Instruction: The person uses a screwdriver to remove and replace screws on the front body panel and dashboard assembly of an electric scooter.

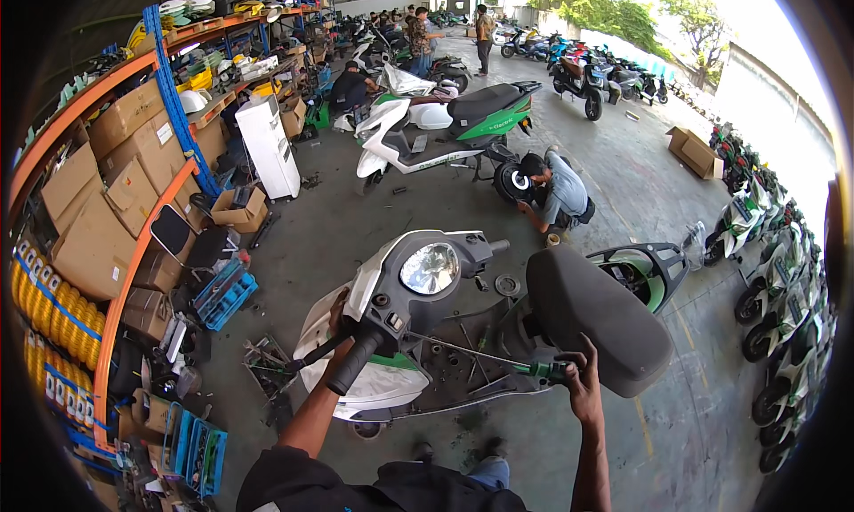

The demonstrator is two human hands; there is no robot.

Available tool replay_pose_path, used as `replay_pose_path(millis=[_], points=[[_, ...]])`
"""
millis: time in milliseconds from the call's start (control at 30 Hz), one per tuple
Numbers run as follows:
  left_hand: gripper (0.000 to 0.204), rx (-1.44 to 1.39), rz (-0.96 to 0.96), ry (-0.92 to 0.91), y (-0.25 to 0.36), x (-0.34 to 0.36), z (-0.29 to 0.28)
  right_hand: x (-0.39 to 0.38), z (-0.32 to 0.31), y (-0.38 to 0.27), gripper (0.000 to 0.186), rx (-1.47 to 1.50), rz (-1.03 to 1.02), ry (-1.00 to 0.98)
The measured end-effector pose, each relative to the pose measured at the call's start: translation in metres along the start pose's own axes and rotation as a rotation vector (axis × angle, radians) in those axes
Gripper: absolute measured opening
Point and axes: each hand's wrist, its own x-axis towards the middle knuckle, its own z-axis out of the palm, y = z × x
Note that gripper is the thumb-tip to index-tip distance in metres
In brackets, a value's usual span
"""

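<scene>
A partly stripped scooter with a white and green front panel stands before me, its round headlight facing up. My left hand reaches past the black handlebar grip and rests against the white front part; its fingers are mostly hidden. Between thumb and fingers, my right hand grips the green and dark handle of a long screwdriver. The thin shaft slants up and left toward the steering column. Just beyond that hand, the black seat is tilted on the scooter's rear.
Loose tools and parts lie on the footboard. Blue toolboxes stand on the floor at left, beside an orange-beamed rack. A co-worker crouches by another white and green scooter. Parked scooters line the right.
</scene>
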Motion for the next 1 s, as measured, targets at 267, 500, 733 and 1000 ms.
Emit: replay_pose_path(millis=[267, 500, 733, 1000], points=[[0.093, 0.065, 0.072, -0.026, 0.005, 0.003, 0.002, 0.002, -0.001, 0.013, 0.080, -0.188, 0.022, -0.135], [0.092, 0.167, 0.210, -0.014, 0.005, 0.045, -0.010, 0.009, 0.005, 0.007, 0.083, -0.151, -0.027, -0.136], [0.094, 0.293, 0.364, 0.058, -0.034, 0.027, -0.014, 0.013, -0.026, 0.010, 0.089, -0.524, -0.053, -0.157], [0.092, 0.354, 0.494, 0.091, -0.047, 0.028, 0.002, 0.008, -0.042, 0.010, 0.087, -0.808, -0.075, 0.027]])
